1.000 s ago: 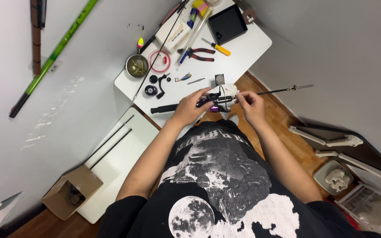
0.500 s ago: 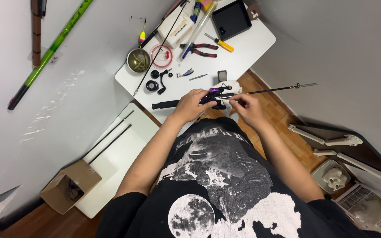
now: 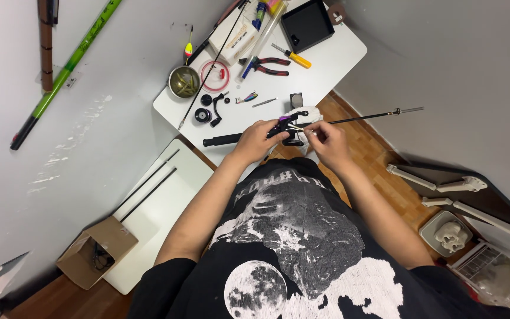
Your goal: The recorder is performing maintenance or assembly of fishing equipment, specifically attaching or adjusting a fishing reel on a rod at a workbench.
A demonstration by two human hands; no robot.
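Both hands have shifted slightly; left hand (image 3: 258,140) clamps fishing rod (image 3: 349,120) (reel (image 3: 287,127) attached), right hand (image 3: 326,139) pinches reel.

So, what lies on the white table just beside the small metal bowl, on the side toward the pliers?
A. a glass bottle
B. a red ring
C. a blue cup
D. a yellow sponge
B: a red ring lies flat on the white table right next to the metal bowl, between it and the red-handled pliers; no cup, sponge or bottle is there.
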